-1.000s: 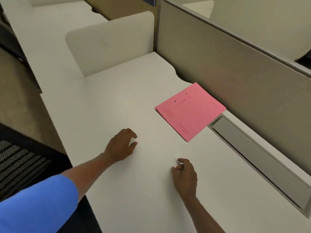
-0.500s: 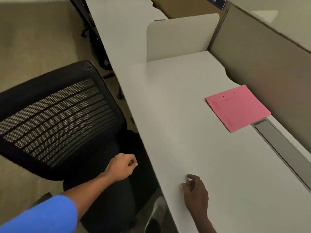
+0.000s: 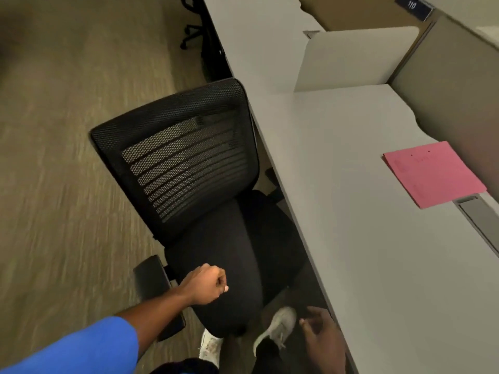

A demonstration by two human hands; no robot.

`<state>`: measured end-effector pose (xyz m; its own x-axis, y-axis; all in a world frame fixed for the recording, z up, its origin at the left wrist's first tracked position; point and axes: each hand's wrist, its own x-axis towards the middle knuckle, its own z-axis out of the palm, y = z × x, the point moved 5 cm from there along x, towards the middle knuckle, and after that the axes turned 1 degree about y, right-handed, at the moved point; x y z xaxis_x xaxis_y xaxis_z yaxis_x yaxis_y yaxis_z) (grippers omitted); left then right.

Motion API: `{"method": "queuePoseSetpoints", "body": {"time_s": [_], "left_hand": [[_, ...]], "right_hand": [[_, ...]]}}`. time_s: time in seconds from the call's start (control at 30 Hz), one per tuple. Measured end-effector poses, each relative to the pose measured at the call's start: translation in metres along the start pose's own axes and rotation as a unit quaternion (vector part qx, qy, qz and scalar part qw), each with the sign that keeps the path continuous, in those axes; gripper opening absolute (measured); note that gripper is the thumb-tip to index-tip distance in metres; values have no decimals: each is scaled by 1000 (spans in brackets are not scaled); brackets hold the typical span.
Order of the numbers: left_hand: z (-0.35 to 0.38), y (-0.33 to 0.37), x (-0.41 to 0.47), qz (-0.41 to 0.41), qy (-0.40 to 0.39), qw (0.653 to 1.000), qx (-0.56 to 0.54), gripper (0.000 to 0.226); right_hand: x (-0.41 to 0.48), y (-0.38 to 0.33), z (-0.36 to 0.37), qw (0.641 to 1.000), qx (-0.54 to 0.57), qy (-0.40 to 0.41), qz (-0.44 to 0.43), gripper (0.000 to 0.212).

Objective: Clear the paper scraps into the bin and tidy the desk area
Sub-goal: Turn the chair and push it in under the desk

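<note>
My left hand (image 3: 206, 286) is closed in a fist above the front of the black seat of the office chair (image 3: 216, 255). Whatever the fist may enclose is hidden. My right hand (image 3: 322, 340) hangs beside the near edge of the white desk (image 3: 351, 211), below the desktop, with its fingers loosely curled and apart and nothing in them. A pink paper folder (image 3: 434, 174) lies flat at the far right of the desk, against the partition. No loose scraps show on the desktop, and no bin is in view.
The chair's mesh back (image 3: 183, 157) stands close to the desk edge, and its armrest (image 3: 151, 276) sticks out at the left. My white shoes (image 3: 280, 327) are on the floor under the seat. A low white divider (image 3: 351, 58) and a grey cable tray (image 3: 480, 217) sit at the back of the desk. Carpet lies to the left.
Both hands came off the desktop. The left closed into a fist and moved over the chair seat; the right dropped past the desk edge. The view swung left and down.
</note>
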<state>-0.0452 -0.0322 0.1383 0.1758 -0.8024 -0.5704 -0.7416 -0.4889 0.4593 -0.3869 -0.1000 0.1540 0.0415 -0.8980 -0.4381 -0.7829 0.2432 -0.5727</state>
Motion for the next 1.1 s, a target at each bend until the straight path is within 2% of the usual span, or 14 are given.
{"method": "queuePoseSetpoints", "body": {"time_s": [0.23, 0.3, 0.4, 0.7, 0.8, 0.97, 1.1], "left_hand": [[16, -46, -57, -44, 45, 998, -30, 19], [19, -54, -73, -63, 58, 996, -36, 18], [30, -69, -97, -106, 65, 990, -60, 21], [69, -88, -162, -146, 96, 981, -83, 24], [78, -100, -178, -155, 94, 980, -82, 21], [81, -126, -191, -166, 98, 977, -97, 30], [71, -146, -192, -155, 94, 978, -104, 26]], "right_hand": [[-30, 27, 39, 994, -60, -91, 19, 36], [-25, 34, 42, 994, -61, -82, 24, 29], [-23, 44, 50, 984, -104, -147, 10, 33], [-55, 55, 63, 965, -176, -189, -51, 27], [-67, 46, 75, 960, -183, -201, -73, 27], [-88, 30, 105, 951, -190, -221, -99, 26], [-102, 6, 128, 951, -190, -221, -106, 24]]}}
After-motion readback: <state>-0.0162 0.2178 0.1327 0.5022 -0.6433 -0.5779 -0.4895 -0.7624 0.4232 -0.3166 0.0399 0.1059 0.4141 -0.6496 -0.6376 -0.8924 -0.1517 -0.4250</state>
